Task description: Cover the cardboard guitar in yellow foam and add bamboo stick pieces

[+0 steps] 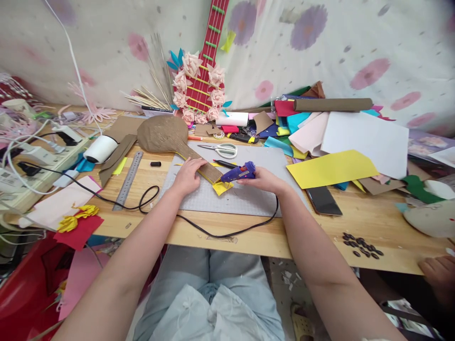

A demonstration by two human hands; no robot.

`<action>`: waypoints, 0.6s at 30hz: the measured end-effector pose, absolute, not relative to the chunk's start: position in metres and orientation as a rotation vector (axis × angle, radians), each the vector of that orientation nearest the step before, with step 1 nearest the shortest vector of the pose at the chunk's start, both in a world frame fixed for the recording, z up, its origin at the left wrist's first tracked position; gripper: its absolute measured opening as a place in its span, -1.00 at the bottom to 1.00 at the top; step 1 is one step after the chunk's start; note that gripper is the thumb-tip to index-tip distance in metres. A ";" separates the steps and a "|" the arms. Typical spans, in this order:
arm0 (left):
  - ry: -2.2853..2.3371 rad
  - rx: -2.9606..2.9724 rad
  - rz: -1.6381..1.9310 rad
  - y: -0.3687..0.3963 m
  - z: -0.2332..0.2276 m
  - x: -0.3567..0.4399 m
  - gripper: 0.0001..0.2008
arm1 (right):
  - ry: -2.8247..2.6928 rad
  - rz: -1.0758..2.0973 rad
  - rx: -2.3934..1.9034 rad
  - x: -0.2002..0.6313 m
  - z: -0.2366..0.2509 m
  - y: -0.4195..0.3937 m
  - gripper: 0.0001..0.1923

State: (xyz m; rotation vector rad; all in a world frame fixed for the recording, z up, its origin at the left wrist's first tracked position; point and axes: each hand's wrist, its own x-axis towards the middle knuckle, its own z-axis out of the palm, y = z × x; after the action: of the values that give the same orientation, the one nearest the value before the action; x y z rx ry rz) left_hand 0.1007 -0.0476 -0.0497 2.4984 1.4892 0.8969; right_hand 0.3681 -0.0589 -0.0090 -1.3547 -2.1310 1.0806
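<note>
My right hand [265,181] is closed round a purple glue gun [238,172], its nozzle at the near end of a brown, lute-shaped cardboard piece [163,132]. Yellow paper [223,188] shows under that end and along the neck's edge. My left hand [190,175] rests on the neck, fingers lying over it; whether they grip it is hard to see. A grey cutting mat [249,203] lies beneath. Behind the neck are white-handled scissors [226,150] and a black pen [224,164].
The gun's black cord [227,235] loops along the table's front. A metal ruler [128,180] and a power strip [42,166] lie left. Right are yellow paper [332,169], a phone [323,201], dark beads [362,245] and another person's hand [439,267]. A flower-trimmed red instrument model [201,90] stands behind.
</note>
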 end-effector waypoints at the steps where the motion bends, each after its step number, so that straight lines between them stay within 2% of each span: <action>1: 1.495 2.496 0.899 -0.048 -0.050 0.101 -0.43 | -2.131 1.086 -1.347 0.368 -0.009 -0.059 -0.50; 12: 1.494 2.467 0.891 -0.046 -0.051 0.100 -0.42 | -2.188 1.013 -1.345 0.361 -0.007 -0.061 -0.45; 18: 1.494 2.462 0.883 -0.047 -0.050 0.100 -0.41 | -2.189 1.027 -1.311 0.362 -0.009 -0.060 -0.54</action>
State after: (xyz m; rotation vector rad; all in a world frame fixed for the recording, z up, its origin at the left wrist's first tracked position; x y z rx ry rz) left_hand 0.1001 -0.0468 -0.0501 2.4616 1.4943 0.8830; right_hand 0.3618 -0.0605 -0.0090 -1.3110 -2.1893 1.0273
